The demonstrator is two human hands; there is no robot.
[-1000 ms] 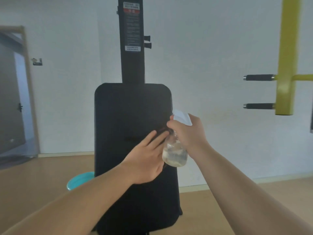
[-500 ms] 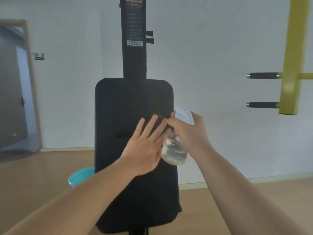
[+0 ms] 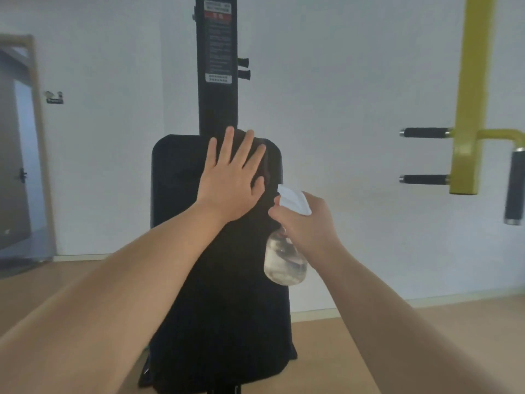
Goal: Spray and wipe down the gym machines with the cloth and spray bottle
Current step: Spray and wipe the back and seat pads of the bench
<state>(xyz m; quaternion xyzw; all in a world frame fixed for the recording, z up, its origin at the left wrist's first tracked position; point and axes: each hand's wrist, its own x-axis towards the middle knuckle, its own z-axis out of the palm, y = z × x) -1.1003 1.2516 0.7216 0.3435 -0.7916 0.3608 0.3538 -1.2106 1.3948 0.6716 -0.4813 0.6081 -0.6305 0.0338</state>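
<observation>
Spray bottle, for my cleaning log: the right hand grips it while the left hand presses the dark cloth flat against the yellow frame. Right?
Not quite. In the head view the left hand presses the dark cloth flat against the black back pad, not the yellow frame, which stands apart to the right. The right hand does grip the spray bottle.

white wall [image 3: 355, 95], pale wood floor [image 3: 454, 322], grey door [image 3: 11, 166] with dark handle far left.

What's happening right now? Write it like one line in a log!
left hand: pressing cloth flat on black pad, near top | right hand: gripping spray bottle beside pad | phase: wipe
</observation>
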